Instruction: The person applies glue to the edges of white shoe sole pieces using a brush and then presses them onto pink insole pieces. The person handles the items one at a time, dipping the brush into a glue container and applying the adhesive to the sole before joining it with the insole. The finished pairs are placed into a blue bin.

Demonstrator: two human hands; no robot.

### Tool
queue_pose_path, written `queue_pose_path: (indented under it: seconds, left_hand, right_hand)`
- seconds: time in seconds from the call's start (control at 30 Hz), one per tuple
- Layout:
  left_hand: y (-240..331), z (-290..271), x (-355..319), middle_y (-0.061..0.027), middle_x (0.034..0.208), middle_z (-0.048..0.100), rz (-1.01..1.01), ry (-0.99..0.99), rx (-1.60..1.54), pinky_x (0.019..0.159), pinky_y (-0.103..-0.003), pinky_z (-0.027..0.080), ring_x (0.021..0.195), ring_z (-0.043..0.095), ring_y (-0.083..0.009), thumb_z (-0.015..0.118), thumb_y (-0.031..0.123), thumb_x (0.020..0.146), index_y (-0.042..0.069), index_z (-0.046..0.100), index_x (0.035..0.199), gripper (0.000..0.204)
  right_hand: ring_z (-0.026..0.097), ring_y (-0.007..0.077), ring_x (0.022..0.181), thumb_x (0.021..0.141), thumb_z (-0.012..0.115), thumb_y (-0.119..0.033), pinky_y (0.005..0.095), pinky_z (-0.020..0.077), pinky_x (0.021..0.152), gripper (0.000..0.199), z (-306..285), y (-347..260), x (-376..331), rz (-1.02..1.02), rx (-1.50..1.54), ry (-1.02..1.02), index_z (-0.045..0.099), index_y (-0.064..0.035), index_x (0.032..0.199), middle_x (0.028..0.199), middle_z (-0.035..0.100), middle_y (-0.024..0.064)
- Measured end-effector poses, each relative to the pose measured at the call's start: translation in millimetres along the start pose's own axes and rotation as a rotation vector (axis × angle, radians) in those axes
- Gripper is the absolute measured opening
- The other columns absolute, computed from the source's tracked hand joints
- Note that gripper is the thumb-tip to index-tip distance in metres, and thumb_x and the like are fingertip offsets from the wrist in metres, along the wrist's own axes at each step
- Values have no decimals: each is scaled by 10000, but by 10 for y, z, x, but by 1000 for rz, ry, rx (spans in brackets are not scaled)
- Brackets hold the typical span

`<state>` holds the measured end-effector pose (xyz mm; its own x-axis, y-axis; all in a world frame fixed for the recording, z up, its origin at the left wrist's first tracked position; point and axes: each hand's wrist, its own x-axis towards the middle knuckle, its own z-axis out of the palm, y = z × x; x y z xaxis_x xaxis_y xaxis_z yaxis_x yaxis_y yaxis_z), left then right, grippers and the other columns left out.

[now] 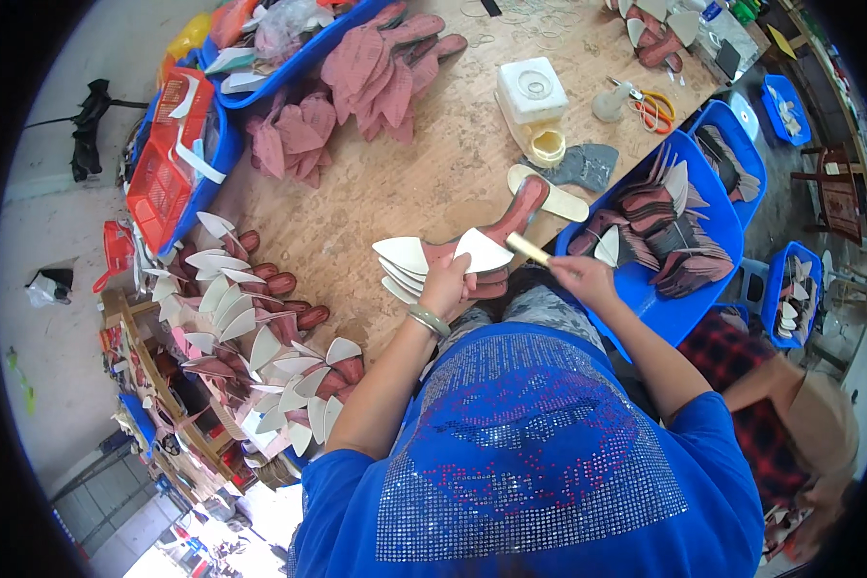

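My left hand [446,284], with a pale bangle on the wrist, presses on a small stack of maroon sole pieces with white pointed tips [424,258] at the wooden table's [433,173] near edge. One long maroon piece [522,207] lies across the top of the stack. My right hand [580,276] grips a brush by its pale handle [530,249], whose end touches the white tip of the top piece [482,252].
Finished pieces fan out in rows at the left [250,318]. Pink pieces [376,72], a white glue jug [533,91], a small glue pot [547,146] and orange scissors [656,109] lie farther back. Blue bins [703,289] stand right; another person in plaid [771,414] sits beside me.
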<state>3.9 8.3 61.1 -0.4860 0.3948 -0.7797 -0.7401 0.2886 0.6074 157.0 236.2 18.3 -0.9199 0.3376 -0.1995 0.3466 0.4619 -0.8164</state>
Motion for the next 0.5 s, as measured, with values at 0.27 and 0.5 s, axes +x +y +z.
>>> queue_pose_path:
  seconds: [0.27,0.5]
  left_hand:
    - [222,-234,-364,13,569,507,209,162,7,386,-199,302,422,391,-54,464,269,953,70,545,865,232]
    - [142,-602,-421,11,570,513,338,319,-19,420,-224,335,437,415,-67,436,273,958,62,547,818,276]
  right_hand:
    - [560,75,697,873,636,-169,219,453,641,234,-33,-724,463,224,458,-254,685,-16,1043,799,655,-14]
    - [552,58,652,861,647,-143,211,424,577,205,140,-1029,681,-23,381,-342,694,-11,1012,758,651,6]
